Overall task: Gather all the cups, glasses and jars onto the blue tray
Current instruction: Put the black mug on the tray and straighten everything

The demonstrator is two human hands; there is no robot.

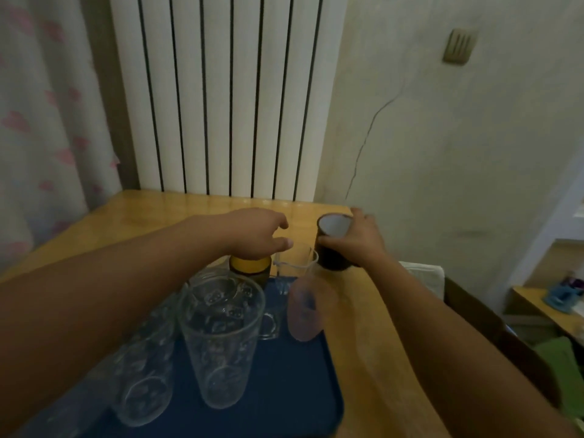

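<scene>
Blue tray (284,406) sits at the near edge of the wooden table (158,213), running off the bottom of the view. On it: a tall patterned glass (221,339) upright near the tray's middle, a second patterned glass (145,374) just left of it, partly under the left forearm. A frosted tumbler (305,311) stands at the tray's right edge. A handled clear mug (294,267) stands at the far edge of the tray, beside a jar with a yellow lid (249,267); blurred, so whether the mug's base is fully on the tray is unclear.

Left hand (252,232) rests over the jar's lid, thumb and forefinger extended past it; whether the fingers actually clamp the lid, cannot tell. Right hand (357,241) grips a dark cup (333,245) with a pale inside, thumb on the near side and fingers wrapped round the far side. Cup is tilted, off the tray, over the table just beyond the tray's far right corner, close to the mug.

White radiator (221,96) stands behind the table's far edge, curtain (47,121) at left.
</scene>
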